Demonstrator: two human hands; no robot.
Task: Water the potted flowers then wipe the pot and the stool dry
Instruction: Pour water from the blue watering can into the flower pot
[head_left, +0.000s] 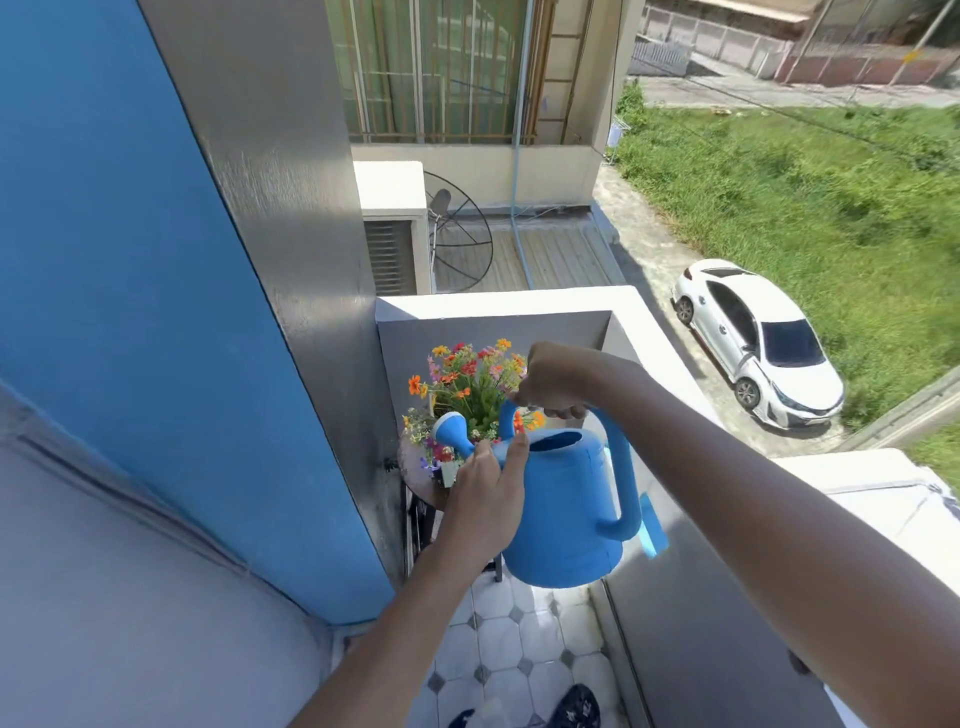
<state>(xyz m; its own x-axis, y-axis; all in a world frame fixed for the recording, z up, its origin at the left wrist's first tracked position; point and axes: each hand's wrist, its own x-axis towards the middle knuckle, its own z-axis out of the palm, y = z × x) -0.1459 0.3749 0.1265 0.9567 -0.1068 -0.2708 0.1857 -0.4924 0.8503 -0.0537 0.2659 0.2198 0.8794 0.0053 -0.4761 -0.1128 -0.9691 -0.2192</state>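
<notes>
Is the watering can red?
No, the watering can is blue; the right hand grips its top handle and the left hand steadies it by the spout, near the flowers.

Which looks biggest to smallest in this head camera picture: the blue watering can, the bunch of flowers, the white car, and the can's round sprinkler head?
1. Watering can and white car: similar spread in the picture; the can is far nearer, so I won't rank them.
2. Flowers.
3. Sprinkler head, clearly smallest.

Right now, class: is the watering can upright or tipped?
Tipped: the watering can leans spout-first toward the flowers, its base lifted.
</notes>
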